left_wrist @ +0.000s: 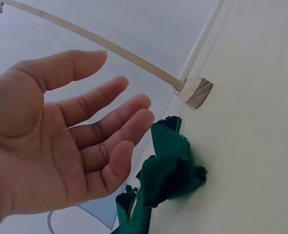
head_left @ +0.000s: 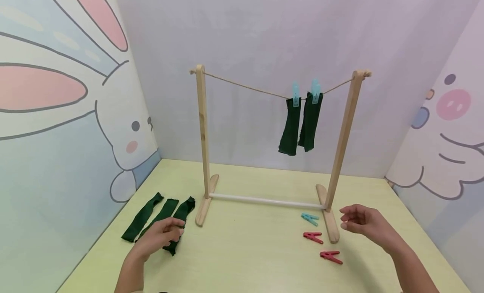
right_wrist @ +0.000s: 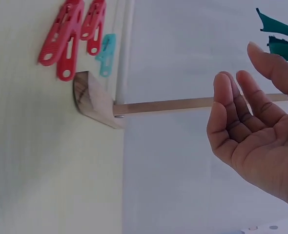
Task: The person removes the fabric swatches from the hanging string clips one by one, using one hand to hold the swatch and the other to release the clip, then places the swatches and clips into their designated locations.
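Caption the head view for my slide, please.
Two green strips hang pegged on a rope; left hand near three more strips, right hand near three loose pegs.

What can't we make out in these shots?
Head: part of the rightmost loose cloth, behind the left hand.
Left wrist: green cloth at the bottom, cut off by that edge.
Right wrist: tops of both hanging cloths, cut off by the right edge; tips of both red pegs, by the top edge.
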Demonstrator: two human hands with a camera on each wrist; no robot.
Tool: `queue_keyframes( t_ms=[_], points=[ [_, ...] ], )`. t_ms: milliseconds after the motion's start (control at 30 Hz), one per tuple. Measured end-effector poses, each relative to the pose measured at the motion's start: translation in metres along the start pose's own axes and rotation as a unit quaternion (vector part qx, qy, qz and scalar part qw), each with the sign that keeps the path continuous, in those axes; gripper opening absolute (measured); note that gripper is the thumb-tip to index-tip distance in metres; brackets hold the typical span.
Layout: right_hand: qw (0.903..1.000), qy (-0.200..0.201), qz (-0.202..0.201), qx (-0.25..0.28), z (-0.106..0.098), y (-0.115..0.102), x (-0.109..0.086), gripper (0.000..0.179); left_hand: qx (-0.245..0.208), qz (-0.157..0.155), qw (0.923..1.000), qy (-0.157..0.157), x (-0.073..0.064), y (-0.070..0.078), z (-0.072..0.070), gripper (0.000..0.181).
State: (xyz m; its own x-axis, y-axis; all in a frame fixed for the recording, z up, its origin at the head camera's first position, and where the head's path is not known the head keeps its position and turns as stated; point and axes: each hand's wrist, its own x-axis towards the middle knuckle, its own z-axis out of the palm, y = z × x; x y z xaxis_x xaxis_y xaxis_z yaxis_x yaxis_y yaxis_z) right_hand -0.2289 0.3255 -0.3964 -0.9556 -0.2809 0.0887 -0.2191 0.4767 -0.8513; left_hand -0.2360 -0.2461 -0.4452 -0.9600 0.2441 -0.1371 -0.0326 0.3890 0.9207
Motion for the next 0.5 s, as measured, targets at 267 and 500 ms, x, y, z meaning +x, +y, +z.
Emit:
queue_keyframes(
  t_ms=[267, 500],
  points=[
    [0.9838, -0.139, -0.105, -0.043, -0.013, -0.016, 0.007, 0.033, -0.035, 0.107, 0.9937, 0.003, 0.016, 0.001, 0.01, 0.042],
    [0.9793, -0.109, -0.15, -0.081, -0.012, -0.029, 0.019, 0.032, -0.049, 0.18, 0.9813, 0.047, 0.031, 0.011, 0.02, 0.035]
  ],
)
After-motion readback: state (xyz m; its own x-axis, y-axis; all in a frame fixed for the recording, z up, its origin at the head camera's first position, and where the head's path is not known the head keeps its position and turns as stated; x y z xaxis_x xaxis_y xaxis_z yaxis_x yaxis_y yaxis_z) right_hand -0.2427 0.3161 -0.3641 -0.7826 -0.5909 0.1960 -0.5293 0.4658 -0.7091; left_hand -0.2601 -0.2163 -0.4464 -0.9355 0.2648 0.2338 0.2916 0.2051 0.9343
